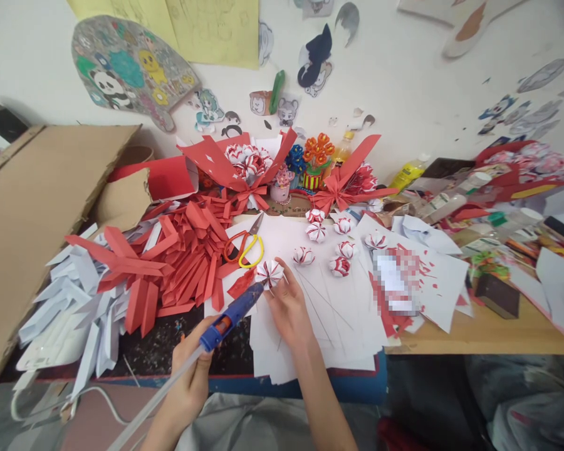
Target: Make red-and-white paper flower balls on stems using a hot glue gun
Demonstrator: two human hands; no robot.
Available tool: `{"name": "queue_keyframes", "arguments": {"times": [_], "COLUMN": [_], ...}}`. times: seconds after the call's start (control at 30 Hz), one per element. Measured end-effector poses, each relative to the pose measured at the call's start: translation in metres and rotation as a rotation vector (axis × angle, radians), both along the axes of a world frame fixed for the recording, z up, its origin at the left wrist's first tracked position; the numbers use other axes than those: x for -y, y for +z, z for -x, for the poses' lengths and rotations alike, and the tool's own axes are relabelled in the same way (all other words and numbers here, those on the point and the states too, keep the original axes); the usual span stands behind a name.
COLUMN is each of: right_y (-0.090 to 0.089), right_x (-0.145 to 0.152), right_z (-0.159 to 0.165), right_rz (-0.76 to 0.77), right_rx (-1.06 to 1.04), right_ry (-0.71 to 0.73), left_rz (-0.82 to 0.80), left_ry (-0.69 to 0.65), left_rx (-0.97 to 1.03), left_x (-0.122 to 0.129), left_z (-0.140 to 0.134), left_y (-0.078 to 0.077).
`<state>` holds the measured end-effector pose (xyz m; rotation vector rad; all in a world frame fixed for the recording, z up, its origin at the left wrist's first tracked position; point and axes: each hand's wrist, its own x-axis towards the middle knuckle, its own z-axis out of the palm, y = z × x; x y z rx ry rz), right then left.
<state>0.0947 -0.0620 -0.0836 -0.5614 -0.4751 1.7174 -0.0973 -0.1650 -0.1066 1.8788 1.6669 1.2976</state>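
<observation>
My left hand point(192, 366) is wrapped round the handle of a blue hot glue gun point(230, 318), with a long clear glue stick point(157, 398) running out of its back end. The gun's nozzle points up and right, at or very near a white-and-red paper flower point(269, 273). My right hand point(289, 307) holds that flower by its side, just above the white paper sheets point(310, 351). Several similar small paper flowers point(316, 233) lie on the sheets beyond. Scissors point(247, 243) with an orange and a yellow handle loop lie just behind the held flower.
Folded red paper strips point(197, 257) and white strips point(82, 285) heap up on the left, near a cardboard panel point(42, 207). Thin wires point(331, 297) lie across the sheets. Wrapped bouquets point(251, 166) stand against the wall. Bottles and scraps clutter the wooden table point(451, 341) at right.
</observation>
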Motion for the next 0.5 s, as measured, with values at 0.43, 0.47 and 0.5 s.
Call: {"name": "queue_keyframes", "arguments": {"times": [0.43,0.47,0.5], "right_y": [-0.0031,-0.0032,-0.0033], "right_x": [-0.0004,-0.0005,-0.0006], "right_z": [-0.0001,-0.0002,-0.0002], "right_rz": [0.021,0.021,0.023], "right_rx": [0.016,0.022,0.029], "right_ry": [-0.016,-0.018,-0.019], "left_rz": [0.053,0.047,0.041], "left_ry": [0.003,0.008,0.01], "left_rx": [0.029,0.033,0.036], "left_x": [-0.0017,-0.0019,-0.0022], "left_z": [0.0008,0.0004,0.0001], "left_y": [-0.0029,-0.0025,-0.0021]}}
